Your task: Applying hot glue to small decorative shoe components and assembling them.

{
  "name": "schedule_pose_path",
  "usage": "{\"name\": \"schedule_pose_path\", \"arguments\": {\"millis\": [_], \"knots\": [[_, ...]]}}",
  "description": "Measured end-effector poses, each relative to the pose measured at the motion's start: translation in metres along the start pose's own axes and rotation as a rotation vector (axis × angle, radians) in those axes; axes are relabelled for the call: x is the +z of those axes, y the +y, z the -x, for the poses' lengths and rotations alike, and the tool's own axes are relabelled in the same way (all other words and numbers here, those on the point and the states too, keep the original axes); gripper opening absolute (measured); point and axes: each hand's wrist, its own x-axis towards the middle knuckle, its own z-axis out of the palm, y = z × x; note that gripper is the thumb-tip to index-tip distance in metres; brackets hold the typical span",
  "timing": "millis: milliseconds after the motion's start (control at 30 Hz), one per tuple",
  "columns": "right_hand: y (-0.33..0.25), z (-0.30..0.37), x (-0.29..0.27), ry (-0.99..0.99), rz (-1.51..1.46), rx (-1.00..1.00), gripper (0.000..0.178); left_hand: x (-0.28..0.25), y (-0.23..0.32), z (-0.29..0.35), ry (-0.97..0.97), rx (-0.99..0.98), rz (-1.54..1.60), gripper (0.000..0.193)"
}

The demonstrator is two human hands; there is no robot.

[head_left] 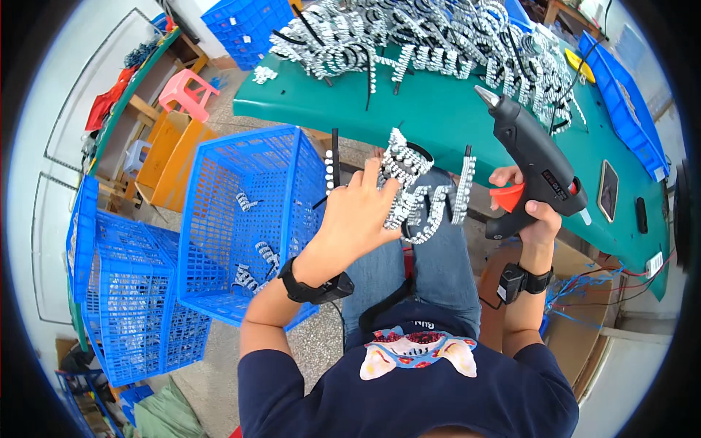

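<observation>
My left hand (pixel 361 208) is closed on a curled black strip (pixel 409 164) set with rows of white beads, held above my lap. Loops of the strip hang to the right of my fingers, and a straighter beaded end (pixel 463 190) with a bare black tip sticks up. My right hand (pixel 537 219) grips a black hot glue gun (pixel 537 157) with a red trigger. Its metal nozzle points up and left over the table edge, apart from the strip. A clear glue stick (pixel 585 216) pokes out of the gun's back.
Many beaded strips (pixel 438 44) are heaped on the green table (pixel 314 98). A phone (pixel 607 191) and a blue tray (pixel 624 102) sit at its right. On my left stands a blue basket (pixel 191 219) with a few curled strips inside, beside stacked baskets (pixel 139 292) and a pink stool (pixel 186 91).
</observation>
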Motion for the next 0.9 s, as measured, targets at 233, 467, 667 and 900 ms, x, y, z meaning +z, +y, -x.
{"name": "schedule_pose_path", "arguments": {"millis": [233, 467, 667, 900], "knots": [[0.027, -0.002, -0.046, 0.023, -0.086, 0.140, 0.047, 0.037, 0.031, -0.040, -0.400, 0.236, -0.207, 0.063], [0.046, 0.010, -0.069, 0.114, -0.304, 0.223, 0.043, 0.043, 0.064, -0.075, -0.687, 0.374, -0.045, 0.072], [0.052, 0.029, -0.063, 0.145, -0.226, 0.311, 0.053, 0.059, 0.060, -0.061, -0.483, 0.364, 0.203, 0.049], [0.064, 0.051, -0.049, 0.169, -0.285, 0.357, 0.048, 0.079, 0.027, -0.060, -0.333, 0.179, 0.603, 0.038]]}}
